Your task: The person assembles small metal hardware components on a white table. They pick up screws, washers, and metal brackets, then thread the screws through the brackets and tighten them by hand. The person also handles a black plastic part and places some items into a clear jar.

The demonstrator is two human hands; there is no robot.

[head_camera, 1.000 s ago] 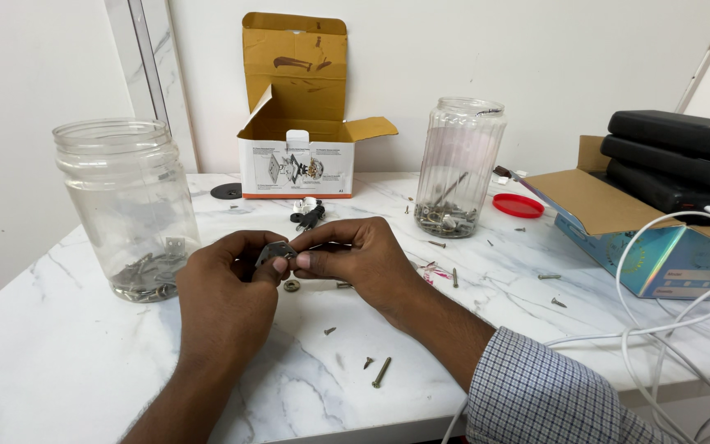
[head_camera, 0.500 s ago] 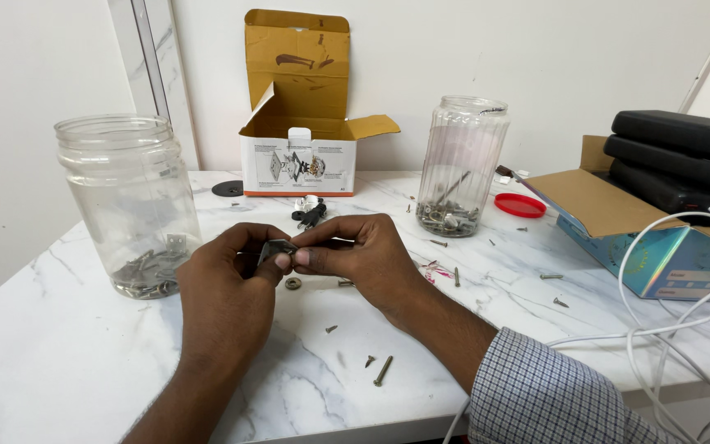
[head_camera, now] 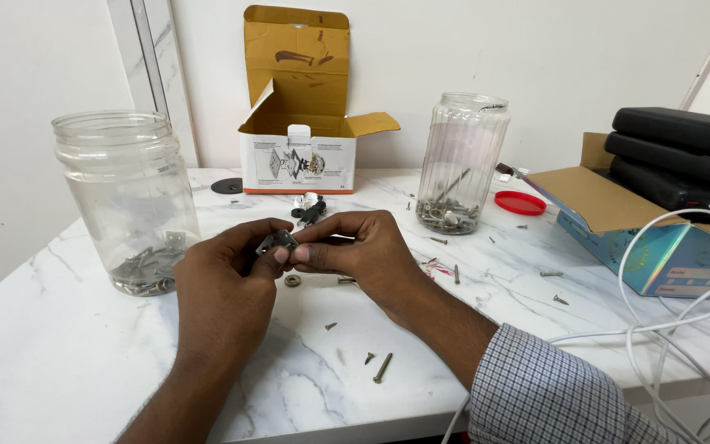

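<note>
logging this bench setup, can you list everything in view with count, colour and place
metal part: one, grey, pinched between both hands above the table
washer: one, grey, on the table under the hands
loose screws: several, dull metal, scattered over the table
glass jars: two, clear, hardware in the bottoms, left and centre-right
red lid: one, right of the ribbed jar
open cardboard box: one, tan and white, at the back
black clips: small cluster, before that box
black disc: one, left of the box
blue box: one, right, flap open
black cases: three, stacked, far right
white cable: looped, right edge
marble table: one, white
left hand, right hand: fingertips meeting on the part
</note>
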